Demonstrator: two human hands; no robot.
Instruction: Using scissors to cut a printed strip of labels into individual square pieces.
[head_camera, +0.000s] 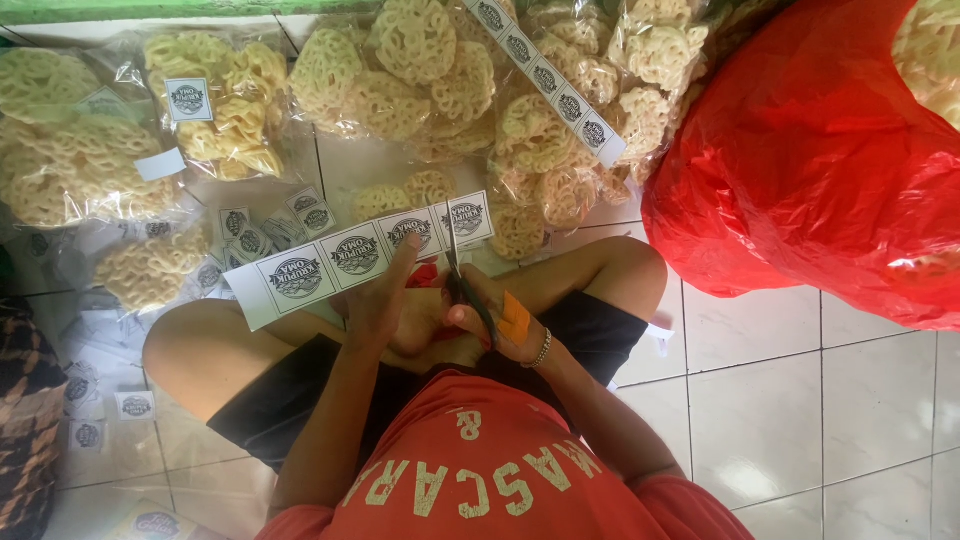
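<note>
— So, where does the strip sit from your grip?

— Right at it. My left hand (380, 300) pinches the paper label strip (350, 258) from below, fingers closed on its lower edge. Its long axis runs left to right across my knees, tilting up toward the right end. My right hand (490, 315) is closed around the scissors (462, 275), blades pointing away from me and crossing the strip near its right end, between the last two printed squares.

— Which hand is closer to the cut?

— The right; the left holds further along, toward the middle.

— And the feel of things?

— Thin matte paper, flat, with round dark printed marks in white squares. There's an orange patch and a bead bracelet (541, 350) on my right wrist.

— Beyond your knees?

— Loose cut labels (250, 235) lie on the tiled floor (800, 400), then clear crinkly bags of crackers (420, 70), pale yellow, lacy and knotted. A second strip (550, 80) lies slantwise over them. At the floor's far right edge slumps a glossy red plastic sack (810, 160).
</note>
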